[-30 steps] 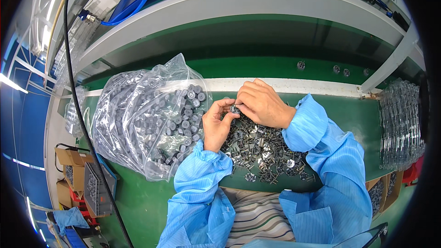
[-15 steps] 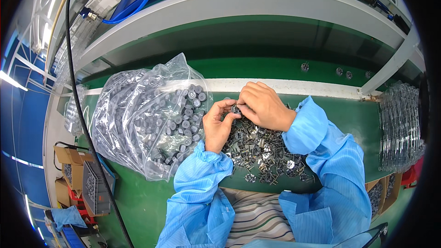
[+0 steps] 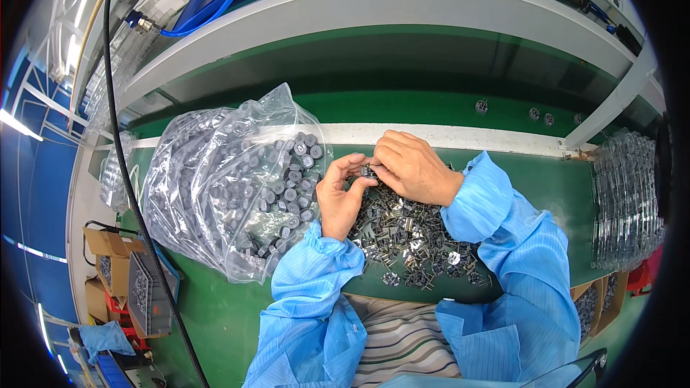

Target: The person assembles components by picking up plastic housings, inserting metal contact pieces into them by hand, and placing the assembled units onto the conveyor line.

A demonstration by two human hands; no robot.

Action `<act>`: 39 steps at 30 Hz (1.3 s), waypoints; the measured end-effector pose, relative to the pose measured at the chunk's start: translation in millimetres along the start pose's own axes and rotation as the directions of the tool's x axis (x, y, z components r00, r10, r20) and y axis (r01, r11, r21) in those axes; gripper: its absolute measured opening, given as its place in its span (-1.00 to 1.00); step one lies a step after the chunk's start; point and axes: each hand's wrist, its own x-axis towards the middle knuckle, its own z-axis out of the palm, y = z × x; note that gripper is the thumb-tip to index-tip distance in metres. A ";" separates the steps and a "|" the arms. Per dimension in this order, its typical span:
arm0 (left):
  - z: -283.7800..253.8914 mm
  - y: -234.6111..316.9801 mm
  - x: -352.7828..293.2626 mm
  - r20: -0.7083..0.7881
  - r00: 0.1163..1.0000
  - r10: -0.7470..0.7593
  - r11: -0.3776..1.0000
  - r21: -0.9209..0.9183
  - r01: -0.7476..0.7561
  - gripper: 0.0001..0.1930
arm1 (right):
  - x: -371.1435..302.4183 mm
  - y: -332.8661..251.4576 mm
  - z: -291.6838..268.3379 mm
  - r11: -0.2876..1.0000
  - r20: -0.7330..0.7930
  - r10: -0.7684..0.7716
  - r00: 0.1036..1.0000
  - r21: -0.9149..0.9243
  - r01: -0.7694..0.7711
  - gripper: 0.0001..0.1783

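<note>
My left hand (image 3: 341, 197) pinches a small dark round part (image 3: 369, 171) between thumb and fingers. From the other side my right hand (image 3: 413, 170) closes on the same part, its fingertips meeting the left ones and hiding most of it. Below both hands spreads a loose pile of small metal-pinned dark parts (image 3: 410, 238) on the green table. To the left lies a large clear plastic bag (image 3: 208, 172), its mouth facing my left hand, full of grey round caps (image 3: 290, 194).
A white rail (image 3: 496, 134) crosses the table behind my hands. Beyond it sit several small round parts (image 3: 481, 106). Clear plastic trays (image 3: 627, 197) are stacked at the right. A black cable (image 3: 128, 172) hangs at the left, near cardboard boxes (image 3: 111, 244). Overhead runs a grey shelf (image 3: 388, 1).
Both hands stay at nearly the same spot, with only slight shifts of the fingers around the small round part. The pile and bag look unchanged.
</note>
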 end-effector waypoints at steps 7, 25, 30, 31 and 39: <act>-0.2 1.5 0.1 0.013 1.000 -0.007 1.000 0.006 0.007 -0.57 | -2.3 2.7 -2.1 1.000 0.010 -0.004 1.000 0.022 0.004 -0.81; -8.2 6.3 12.8 0.056 0.974 0.218 0.875 0.430 -0.220 -0.50 | -4.4 37.8 -8.1 0.715 0.080 0.501 0.861 0.522 -0.465 -0.78; -30.6 -11.4 16.0 0.081 0.993 0.083 0.655 0.747 -0.115 -0.62 | -25.9 131.7 -44.1 0.802 -0.241 0.592 0.769 0.085 -0.591 -0.85; -30.5 -12.5 15.6 0.125 0.992 0.022 0.519 0.846 -0.118 -0.63 | -34.4 147.1 -45.9 0.771 -0.279 0.608 0.743 -0.018 -0.637 -0.84; -49.5 -26.2 19.0 0.133 0.990 0.055 0.462 0.875 -0.143 -0.74 | -41.5 141.7 -42.5 0.542 -0.335 0.312 0.889 -0.705 -0.457 -0.90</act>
